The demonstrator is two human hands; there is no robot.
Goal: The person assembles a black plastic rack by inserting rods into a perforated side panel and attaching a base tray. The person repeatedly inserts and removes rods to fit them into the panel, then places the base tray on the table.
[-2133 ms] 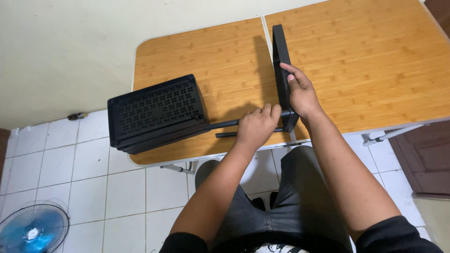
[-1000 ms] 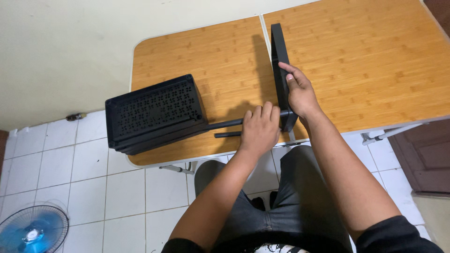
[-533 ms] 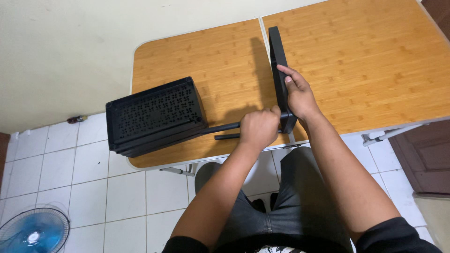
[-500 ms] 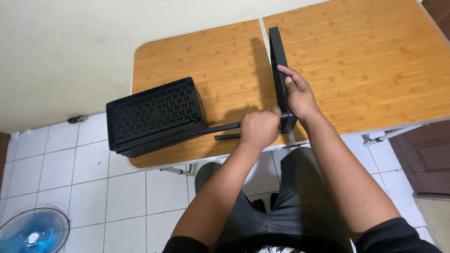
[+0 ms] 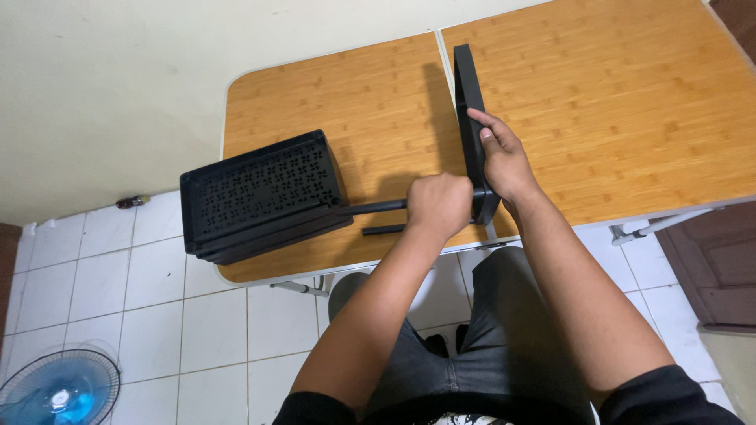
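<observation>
While your left hand (image 5: 439, 205) is fisted around the thin black rod (image 5: 374, 207), your right hand (image 5: 504, 161) clasps the upright black panel (image 5: 469, 118) beside it. Both look rigid and light; grip the panel's edge near the joint.

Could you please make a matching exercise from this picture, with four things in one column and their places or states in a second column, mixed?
Things:
1. left hand
2. right hand
3. perforated black shelves
4. blue fan

Places or states:
A. on the tiled floor, lower left
B. stacked at the table's left edge
C. fist closed around a black tube
D. steadying an upright black panel

Pairs: 1-C, 2-D, 3-B, 4-A
</observation>
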